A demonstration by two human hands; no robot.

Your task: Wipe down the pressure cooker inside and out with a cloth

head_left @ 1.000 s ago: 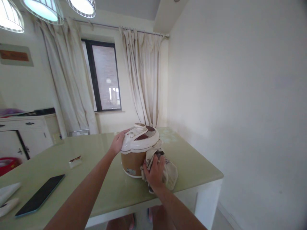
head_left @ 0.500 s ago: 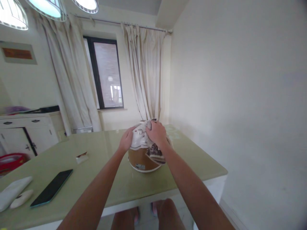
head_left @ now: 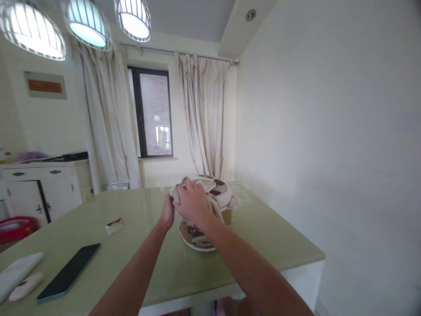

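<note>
A round rice cooker (head_left: 219, 193) with a white and brown lid and a tan body stands on the pale green table (head_left: 263, 237). My right hand (head_left: 192, 202) presses a beige and brown cloth (head_left: 197, 228) on the left part of the lid. The cloth hangs down over the cooker's front. My left hand (head_left: 167, 213) rests against the cooker's left side, partly hidden behind my right hand.
A dark phone (head_left: 69, 271), a white flat object (head_left: 16, 274) and a small white remote (head_left: 24, 286) lie at the table's left. A small wrapper (head_left: 114, 224) lies mid-table. A white cabinet (head_left: 46, 184) and a red bin (head_left: 15, 227) stand at left. Three lamps (head_left: 87, 22) hang overhead.
My right hand carried the cloth from the cooker's lower front up onto the lid, then across to the lid's left side. My left hand stayed on the cooker's left.
</note>
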